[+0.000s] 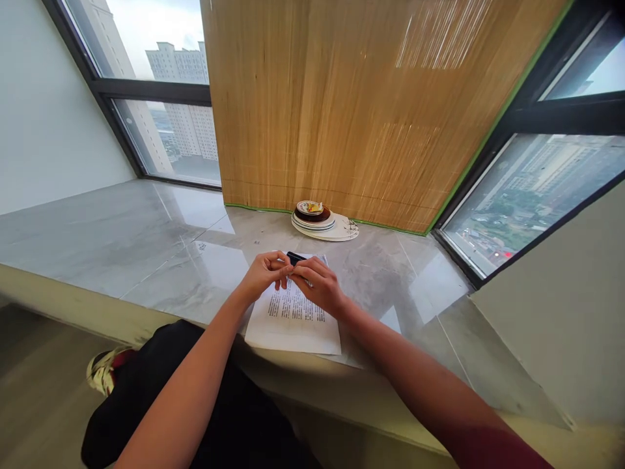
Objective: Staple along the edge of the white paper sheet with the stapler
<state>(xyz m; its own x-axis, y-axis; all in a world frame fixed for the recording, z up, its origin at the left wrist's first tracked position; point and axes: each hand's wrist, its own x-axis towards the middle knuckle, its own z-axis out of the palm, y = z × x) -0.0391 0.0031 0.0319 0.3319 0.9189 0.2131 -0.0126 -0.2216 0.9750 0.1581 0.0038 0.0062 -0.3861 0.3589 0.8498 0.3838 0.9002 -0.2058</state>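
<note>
My left hand (pixel 267 275) and my right hand (pixel 318 281) meet over a printed sheet of paper (pixel 293 335). The fingers of both are closed in a pinch, with their tips touching or almost touching. Whatever they pinch is too small or too hidden to make out. Just behind the fingertips shows a narrow black object (pixel 295 258), partly covered by my right hand; its kind is unclear, and I cannot tell whether it lies on the paper or is held. Dark lines of print cover the upper part of the sheet, whose lower margin is blank.
A stack of plates (pixel 315 227) stands behind the paper on the grey tiled window ledge (pixel 381 273). Behind it hangs a bamboo blind (pixel 336 117), with windows on either side. My bent leg in black trousers (pixel 146 378) is below the ledge's front edge.
</note>
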